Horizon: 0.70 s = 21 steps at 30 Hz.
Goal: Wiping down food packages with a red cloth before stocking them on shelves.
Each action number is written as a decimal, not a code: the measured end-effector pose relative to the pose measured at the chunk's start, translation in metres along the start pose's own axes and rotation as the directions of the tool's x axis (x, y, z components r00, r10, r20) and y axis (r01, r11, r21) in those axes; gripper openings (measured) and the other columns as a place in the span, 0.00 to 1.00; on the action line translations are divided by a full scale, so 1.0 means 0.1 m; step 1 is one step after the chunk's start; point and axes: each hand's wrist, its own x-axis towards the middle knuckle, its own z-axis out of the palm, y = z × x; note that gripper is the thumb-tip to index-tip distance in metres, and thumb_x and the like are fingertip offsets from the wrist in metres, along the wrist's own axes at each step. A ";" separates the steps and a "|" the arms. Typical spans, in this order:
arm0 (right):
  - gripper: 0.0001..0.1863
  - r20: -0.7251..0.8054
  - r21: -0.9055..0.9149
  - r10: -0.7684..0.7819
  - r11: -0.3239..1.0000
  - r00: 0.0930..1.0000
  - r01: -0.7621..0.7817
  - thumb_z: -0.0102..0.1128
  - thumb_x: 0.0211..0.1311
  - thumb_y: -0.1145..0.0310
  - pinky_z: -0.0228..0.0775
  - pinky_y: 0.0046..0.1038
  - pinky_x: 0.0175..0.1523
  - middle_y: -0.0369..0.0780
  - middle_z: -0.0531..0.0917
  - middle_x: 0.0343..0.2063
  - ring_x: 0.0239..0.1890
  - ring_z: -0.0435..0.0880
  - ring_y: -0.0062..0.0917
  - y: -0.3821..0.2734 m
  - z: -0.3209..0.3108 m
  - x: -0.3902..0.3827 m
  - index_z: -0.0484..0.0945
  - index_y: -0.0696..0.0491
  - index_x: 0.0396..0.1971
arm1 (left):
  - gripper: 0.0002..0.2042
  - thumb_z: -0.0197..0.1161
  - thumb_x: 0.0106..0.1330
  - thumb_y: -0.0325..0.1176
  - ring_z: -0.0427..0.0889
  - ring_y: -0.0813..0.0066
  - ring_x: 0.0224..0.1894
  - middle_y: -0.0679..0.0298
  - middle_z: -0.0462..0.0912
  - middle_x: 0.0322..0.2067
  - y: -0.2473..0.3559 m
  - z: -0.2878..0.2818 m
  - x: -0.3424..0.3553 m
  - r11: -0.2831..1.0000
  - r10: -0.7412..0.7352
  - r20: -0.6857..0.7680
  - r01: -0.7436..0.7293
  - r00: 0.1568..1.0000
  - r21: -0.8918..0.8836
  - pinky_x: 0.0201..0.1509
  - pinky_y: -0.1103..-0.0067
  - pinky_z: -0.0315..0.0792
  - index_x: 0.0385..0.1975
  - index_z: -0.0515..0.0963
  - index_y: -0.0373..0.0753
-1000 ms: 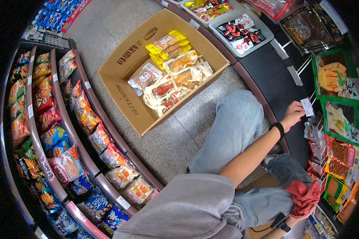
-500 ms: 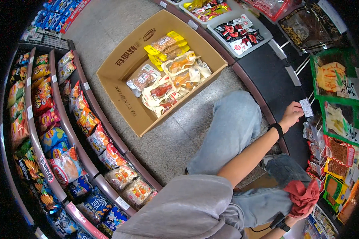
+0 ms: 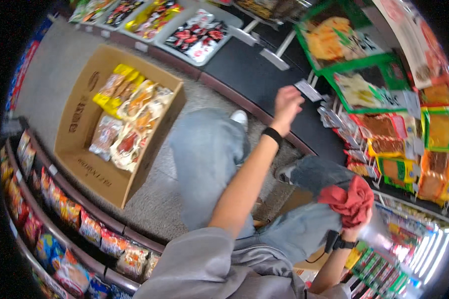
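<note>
My left hand (image 3: pixel 288 105), slightly blurred, is raised beside the dark shelf ledge with fingers loosely curled and apart, just left of a white label tag (image 3: pixel 308 90) on a metal hook. I see nothing in it. My right hand (image 3: pixel 354 223) grips a crumpled red cloth (image 3: pixel 347 197) by my bent leg. Green-edged food packets (image 3: pixel 364 87) hang beside the tag, with smaller red and yellow packets (image 3: pixel 379 127) below them.
An open cardboard box (image 3: pixel 92 174) holding packaged food lies left of my knee. Grey trays (image 3: pixel 199 55) of small packets line the upper ledge (image 3: pixel 254 79). Curved racks of snack bags (image 3: pixel 85 224) border the lower left. A white shoe (image 3: pixel 238 116) shows beyond my knee.
My view has swung, bringing the hanging packets higher and the box leftward. My left hand has let go of the label tag and sits a little apart from it. The right still grips the cloth.
</note>
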 end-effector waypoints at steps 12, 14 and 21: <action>0.38 0.056 0.040 -0.023 0.999 0.998 0.020 0.56 0.58 0.51 0.61 0.44 0.67 0.48 0.71 0.59 0.60 0.72 0.42 -0.08 0.03 -0.03 0.61 0.60 0.63 | 0.20 0.57 0.67 0.30 0.74 0.69 0.54 0.59 0.73 0.53 0.52 -0.09 0.15 0.956 0.179 -0.042 -0.184 0.983 -0.228 0.54 0.70 0.71 0.58 0.63 0.39; 0.38 0.074 0.060 -0.016 0.998 0.997 0.012 0.57 0.58 0.51 0.62 0.44 0.66 0.48 0.71 0.59 0.60 0.72 0.42 -0.07 0.09 -0.03 0.62 0.60 0.62 | 0.17 0.58 0.67 0.30 0.75 0.71 0.52 0.61 0.75 0.50 0.53 -0.14 0.15 0.954 0.195 -0.063 -0.204 0.979 -0.219 0.51 0.71 0.71 0.54 0.64 0.40; 0.39 0.079 0.064 -0.007 0.998 0.997 0.002 0.58 0.56 0.50 0.61 0.44 0.67 0.47 0.71 0.60 0.61 0.71 0.41 -0.07 0.10 -0.03 0.62 0.60 0.62 | 0.11 0.57 0.68 0.29 0.78 0.78 0.43 0.63 0.79 0.44 0.54 -0.12 0.14 0.947 0.199 -0.103 -0.218 0.975 -0.238 0.40 0.82 0.73 0.47 0.68 0.42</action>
